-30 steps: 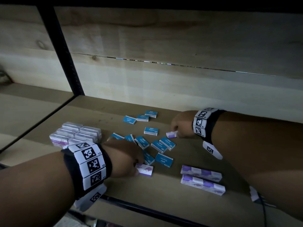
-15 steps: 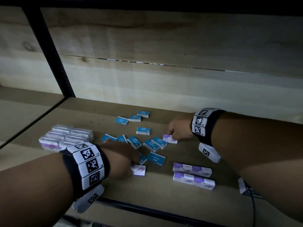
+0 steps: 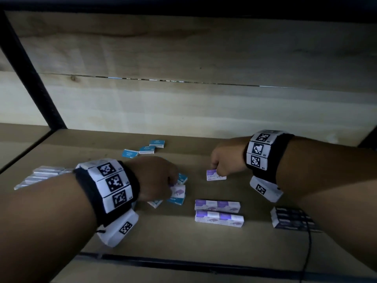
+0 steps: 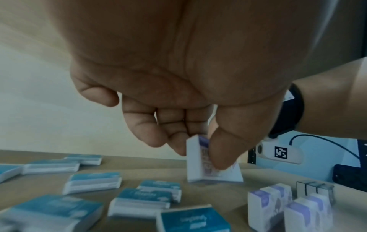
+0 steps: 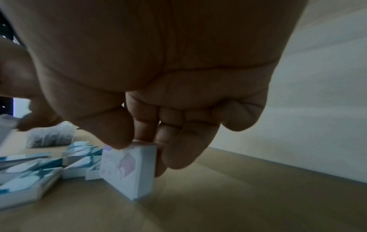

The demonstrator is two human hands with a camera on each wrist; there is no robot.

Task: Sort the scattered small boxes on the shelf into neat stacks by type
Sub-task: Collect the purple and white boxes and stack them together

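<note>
Both hands now carry a purple box clear of the shelf (image 3: 163, 237); half a second ago the same two boxes lay flat on the board under the fingertips. Judgement: both picks are done, and the next step is carrying each box to the purple group.

Left hand (image 3: 157, 178): thumb and fingers (image 4: 178, 146) pinch a purple box (image 4: 198, 164) by its faces, the box on edge and tilted, lifted above the blue ones. In the head view this box (image 3: 179, 190) sits just past the knuckles.

Right hand (image 3: 226, 160): thumb in front, fingers (image 5: 178, 153) behind, clamping the second purple box (image 5: 129, 169) upright. Its lower corner is close to the board; contact cannot be told. In the head view it (image 3: 214, 175) hangs just below the fist.

Counts, head view:
- Purple boxes held: two, one per hand.
- Purple boxes placed: two rows (image 3: 218, 212) below the right hand's fingers and to the right of the left hand's, two boxes per row, four in all.
- Blue boxes (image 3: 146, 149): three beyond the left hand's fingers, three more partly seen around and under that hand, others likely hidden. The left wrist view shows at least eight.
- Silver-wrapped packs (image 3: 40, 176): grouped behind the left wrist, count unclear.
- Dark packs (image 3: 291, 219): one group under the right forearm, count unclear.

The blue boxes lie loose, not yet stacked.
</note>
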